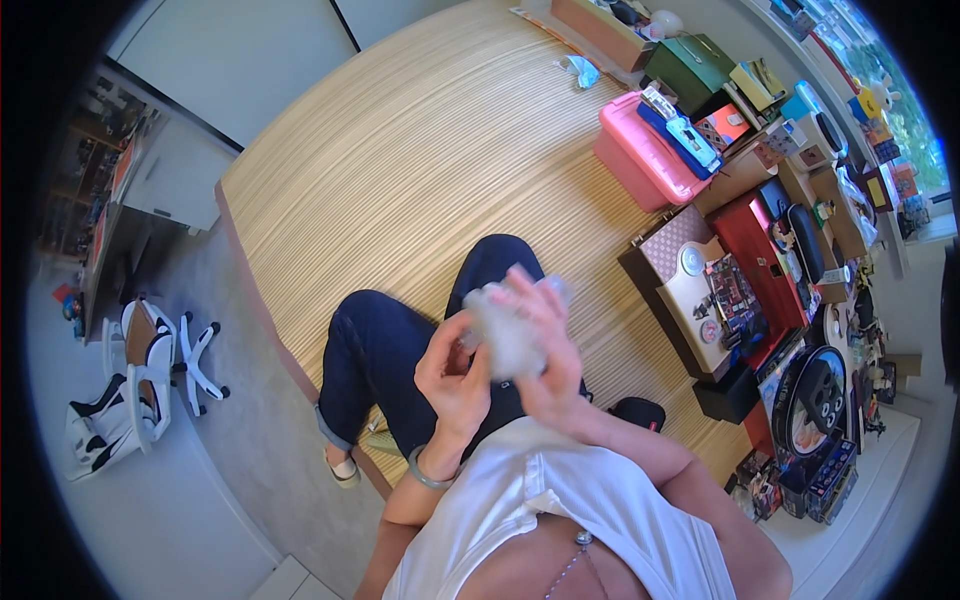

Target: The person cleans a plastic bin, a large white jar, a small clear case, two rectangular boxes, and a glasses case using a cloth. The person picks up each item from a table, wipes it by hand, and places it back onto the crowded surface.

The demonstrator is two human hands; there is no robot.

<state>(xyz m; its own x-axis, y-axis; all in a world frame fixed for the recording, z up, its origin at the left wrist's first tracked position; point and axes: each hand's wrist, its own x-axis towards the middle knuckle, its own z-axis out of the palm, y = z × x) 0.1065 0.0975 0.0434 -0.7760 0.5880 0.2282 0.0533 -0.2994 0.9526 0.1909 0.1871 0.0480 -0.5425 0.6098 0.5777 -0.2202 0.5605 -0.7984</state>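
Note:
Above my lap, both hands hold a whitish, fluffy-looking thing (510, 345), smeared by motion, so its kind cannot be made out. My left hand (453, 378) grips its left side, with thumb and fingers bent around the edge. On the other side, my right hand (552, 352) is pressed against it, its fingers blurred over the top. A pale bangle (428, 470) circles my left wrist. Under the hands are my legs in dark blue jeans (375, 345).
I sit on a woven bamboo mat (400, 170). To the right stand a pink lidded box (640, 165), an open case with small items (690, 285), and a black round-topped case (815, 400). A blue face mask (582, 70) lies far off. On the floor at left is a white chair (140, 380).

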